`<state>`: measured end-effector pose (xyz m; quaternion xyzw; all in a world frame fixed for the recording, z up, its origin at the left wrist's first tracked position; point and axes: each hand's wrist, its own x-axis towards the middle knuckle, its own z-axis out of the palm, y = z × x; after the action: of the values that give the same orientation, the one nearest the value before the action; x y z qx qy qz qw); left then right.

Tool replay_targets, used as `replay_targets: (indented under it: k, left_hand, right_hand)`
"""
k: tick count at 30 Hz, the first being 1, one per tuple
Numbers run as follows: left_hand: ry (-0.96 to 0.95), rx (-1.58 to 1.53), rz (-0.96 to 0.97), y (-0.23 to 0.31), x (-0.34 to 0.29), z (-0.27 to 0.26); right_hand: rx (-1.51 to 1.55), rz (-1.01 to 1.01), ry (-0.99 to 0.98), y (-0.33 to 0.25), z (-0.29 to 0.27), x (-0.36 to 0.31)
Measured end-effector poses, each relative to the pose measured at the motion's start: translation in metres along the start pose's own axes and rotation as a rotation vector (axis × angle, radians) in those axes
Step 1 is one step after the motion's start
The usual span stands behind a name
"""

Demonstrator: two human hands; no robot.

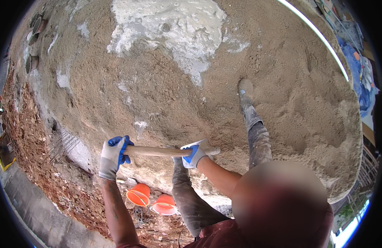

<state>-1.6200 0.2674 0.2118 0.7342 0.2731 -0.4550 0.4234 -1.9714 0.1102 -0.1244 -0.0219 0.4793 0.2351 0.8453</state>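
A hoe with a pale wooden handle point(158, 151) lies nearly level across the front of me. My left hand point(113, 156), in a grey and blue work glove, is closed round the handle's left end. Farther right, my right hand point(194, 156), gloved the same way, is wrapped round the handle close to its whitish metal blade point(204, 144). The right glove and forearm partly cover the blade. Below the tool is a broad mound of brown sand point(158, 95), and the blade seems to hang over its near edge; the exact gap is hard to tell.
Wet grey cement slurry point(170, 25) spreads over the sand ahead. Two orange buckets point(138, 194) stand near my left leg point(187, 194); my right foot point(245, 87) rests on the sand. Reddish rubble point(38, 149) lies left, a white pipe point(319, 33) far right, blue sheeting point(356, 74) beyond.
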Motion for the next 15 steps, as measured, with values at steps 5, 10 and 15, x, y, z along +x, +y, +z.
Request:
replay_targets:
  k: [5, 10, 15]
  left_hand:
    - [-0.036, -0.118, -0.038, -0.095, 0.067, 0.137]
    - [0.101, -0.144, 0.147, -0.015, 0.106, 0.198]
    - [0.148, -0.090, 0.282, 0.045, 0.073, 0.220]
  right_hand:
    - [0.589, 0.152, 0.488, -0.049, -0.110, -0.028]
    - [0.659, 0.061, 0.712, -0.176, -0.052, 0.039]
    - [0.518, -0.026, 0.560, -0.215, -0.004, 0.038]
